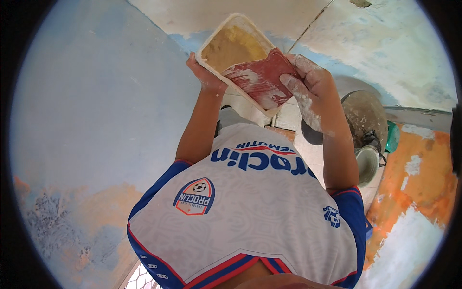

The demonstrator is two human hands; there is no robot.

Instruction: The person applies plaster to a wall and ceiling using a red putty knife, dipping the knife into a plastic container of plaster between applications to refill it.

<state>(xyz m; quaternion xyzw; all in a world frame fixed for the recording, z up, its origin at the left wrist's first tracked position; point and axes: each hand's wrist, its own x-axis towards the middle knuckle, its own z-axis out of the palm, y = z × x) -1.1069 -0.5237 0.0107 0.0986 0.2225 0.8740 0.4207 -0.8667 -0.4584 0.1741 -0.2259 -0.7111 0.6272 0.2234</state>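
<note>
My left hand [208, 76] grips a pale rectangular tray [260, 32] from its left side, with the fingers mostly hidden beneath it. The tray is tilted, and its inside has a yellowish-tan coating. My right hand [312, 83], dusted with white paste, pinches a dark red flat scraper [257, 77] between thumb and fingers. White streaks smear the scraper's face. It lies across the near right part of the tray, touching or very close to the rim, and covers much of the opening.
A blue-grey wall [110, 96] with patchy paint rises at the left. Ahead is a whitish, smeared wall [385, 43]. To the right stand a dirty round container [365, 115] and a green object [392, 137], beside an orange, white-patched surface [409, 178].
</note>
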